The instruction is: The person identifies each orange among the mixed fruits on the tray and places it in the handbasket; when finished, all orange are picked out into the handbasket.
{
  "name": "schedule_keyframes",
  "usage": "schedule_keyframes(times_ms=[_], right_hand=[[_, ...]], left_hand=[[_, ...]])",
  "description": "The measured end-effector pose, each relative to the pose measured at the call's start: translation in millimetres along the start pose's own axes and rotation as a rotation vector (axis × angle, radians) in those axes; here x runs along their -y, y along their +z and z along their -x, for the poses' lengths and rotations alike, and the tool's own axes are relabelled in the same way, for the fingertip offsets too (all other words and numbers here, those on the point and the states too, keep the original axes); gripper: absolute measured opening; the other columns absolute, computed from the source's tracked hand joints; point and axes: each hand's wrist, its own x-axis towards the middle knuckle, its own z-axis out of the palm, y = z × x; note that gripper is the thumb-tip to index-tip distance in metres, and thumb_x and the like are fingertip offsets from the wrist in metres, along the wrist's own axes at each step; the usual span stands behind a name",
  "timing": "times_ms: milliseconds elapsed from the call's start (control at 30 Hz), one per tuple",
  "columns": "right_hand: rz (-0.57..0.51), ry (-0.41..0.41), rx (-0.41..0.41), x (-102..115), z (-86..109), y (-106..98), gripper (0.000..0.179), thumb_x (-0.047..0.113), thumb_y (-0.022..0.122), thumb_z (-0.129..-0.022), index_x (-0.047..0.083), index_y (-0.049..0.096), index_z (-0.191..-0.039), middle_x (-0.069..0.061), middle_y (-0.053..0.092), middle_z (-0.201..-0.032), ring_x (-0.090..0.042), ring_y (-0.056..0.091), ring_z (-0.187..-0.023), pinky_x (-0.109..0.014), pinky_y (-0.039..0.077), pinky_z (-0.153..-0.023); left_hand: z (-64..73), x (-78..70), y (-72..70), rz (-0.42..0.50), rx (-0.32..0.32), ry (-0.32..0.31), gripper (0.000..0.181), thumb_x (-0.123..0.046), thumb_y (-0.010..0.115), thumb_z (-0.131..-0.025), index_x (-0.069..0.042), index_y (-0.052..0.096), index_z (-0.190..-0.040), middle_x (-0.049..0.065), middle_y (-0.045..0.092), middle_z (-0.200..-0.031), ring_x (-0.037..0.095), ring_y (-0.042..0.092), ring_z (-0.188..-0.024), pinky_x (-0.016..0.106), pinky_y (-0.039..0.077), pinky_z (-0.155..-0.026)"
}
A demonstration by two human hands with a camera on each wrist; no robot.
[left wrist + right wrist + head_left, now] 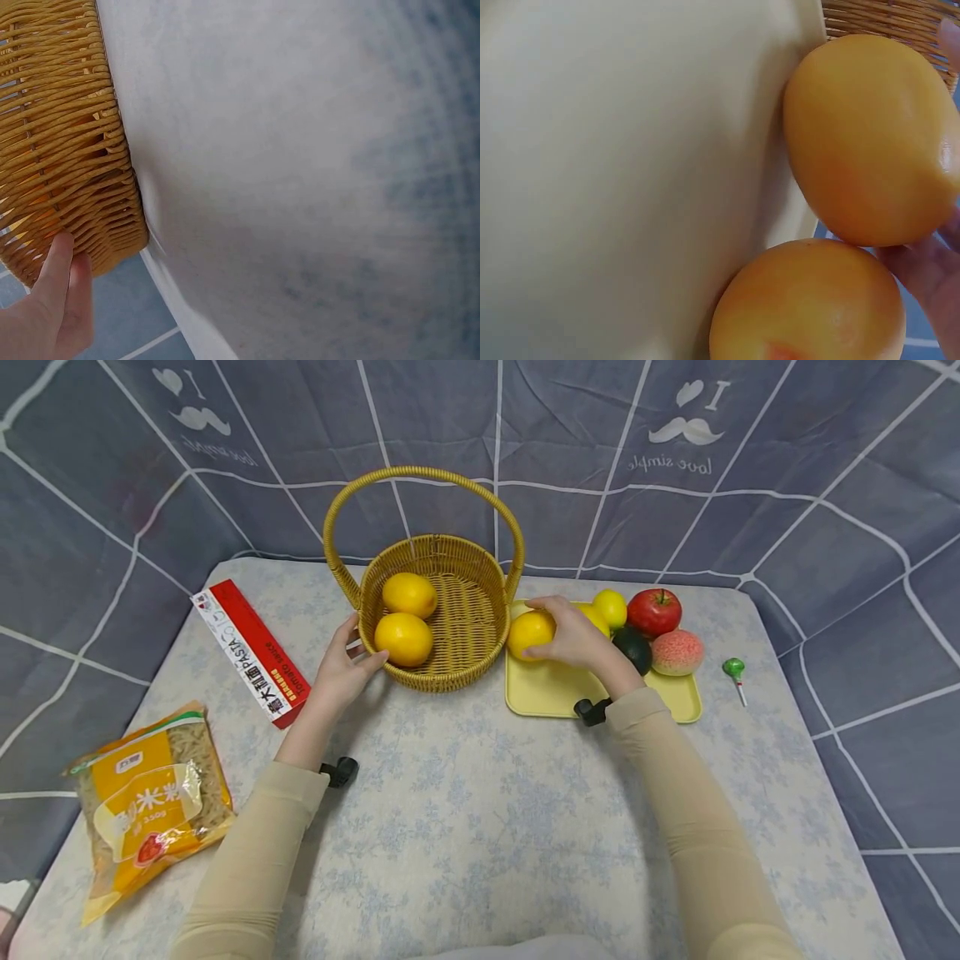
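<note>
My left hand (341,664) grips the left side of a wicker basket (468,652) with a tall handle, thumb over the rim and fingers on the outer wall. Inside the basket lie two yellow lemons (409,595), one behind the other. My right hand (570,637) holds another lemon (531,636) between thumb and fingers, over the left end of a pale yellow tray (536,697). The right wrist view shows this lemon (870,139) beside a second yellow fruit (810,307), close to the tray's edge.
On the tray's right part sit a small yellow-green fruit (611,607), a red apple (655,612), a dark green fruit (633,652) and a peach (677,652). A green lollipop (735,671) lies farther right. Leftward are a red pasta box (255,652) and an orange food bag (153,802).
</note>
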Motion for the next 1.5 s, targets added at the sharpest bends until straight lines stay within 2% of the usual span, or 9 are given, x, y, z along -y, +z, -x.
schedule_keyframes(times_ms=[333, 767, 933, 1200, 1333, 1500], right_hand=[[0.102, -0.007, 0.054, -0.5, -3.4, 4.2, 0.083, 0.015, 0.083, -0.076, 0.008, 0.041, -0.147, -0.016, 0.040, -0.148, -0.034, 0.042, -0.133, -0.052, 0.034, -0.114], [0.149, -0.049, 0.031, -2.0, 2.5, 4.0, 0.075, 0.019, 0.086, -0.072, 0.002, 0.049, -0.136, -0.018, 0.048, -0.142, -0.034, 0.042, -0.133, -0.048, 0.034, -0.115], [0.095, -0.027, 0.023, 1.1, 9.0, -1.8, 0.078, 0.024, 0.086, -0.074, 0.003, 0.047, -0.138, -0.016, 0.048, -0.143, -0.032, 0.044, -0.133, -0.049, 0.034, -0.115], [-0.038, 0.020, -0.065, 10.6, 23.3, -21.5, 0.082, 0.031, 0.087, -0.072, 0.010, 0.046, -0.140, -0.011, 0.050, -0.141, -0.030, 0.050, -0.120, -0.050, 0.041, -0.107], [-0.109, 0.001, -0.108, 17.1, 24.6, -25.3, 0.082, 0.031, 0.087, -0.071, 0.010, 0.047, -0.140, -0.009, 0.052, -0.139, -0.028, 0.052, -0.117, -0.047, 0.044, -0.104], [-0.192, -0.028, -0.146, 26.2, 19.1, -19.7, 0.081, 0.031, 0.087, -0.072, 0.010, 0.049, -0.140, -0.009, 0.053, -0.140, -0.028, 0.054, -0.120, -0.045, 0.044, -0.106]], left_hand=[[0.4, -0.2, 0.7, -0.001, 0.000, 0.004, 0.086, -0.022, 0.060, -0.098, -0.020, 0.001, -0.160, 0.015, 0.018, -0.163, 0.035, 0.030, -0.145, 0.048, 0.036, -0.116], [1.3, -0.2, 1.3, 0.019, 0.008, -0.010, 0.086, -0.023, 0.061, -0.098, -0.021, 0.001, -0.160, 0.014, 0.017, -0.163, 0.032, 0.030, -0.145, 0.046, 0.037, -0.115], [1.0, -0.5, 0.6, 0.008, 0.003, -0.019, 0.086, -0.023, 0.061, -0.098, -0.021, 0.001, -0.160, 0.014, 0.017, -0.163, 0.032, 0.029, -0.145, 0.046, 0.036, -0.115], [1.1, -0.8, 0.4, 0.007, 0.002, -0.007, 0.086, -0.022, 0.060, -0.098, -0.020, 0.001, -0.160, 0.015, 0.017, -0.163, 0.034, 0.029, -0.145, 0.047, 0.036, -0.115], [2.0, -0.7, 0.1, 0.008, 0.001, 0.005, 0.086, -0.021, 0.060, -0.098, -0.019, 0.001, -0.160, 0.016, 0.018, -0.162, 0.034, 0.030, -0.145, 0.047, 0.037, -0.115], [3.6, -1.1, 0.2, 0.020, 0.012, 0.024, 0.086, -0.022, 0.060, -0.098, -0.020, 0.000, -0.160, 0.017, 0.019, -0.161, 0.035, 0.030, -0.144, 0.046, 0.037, -0.114]])
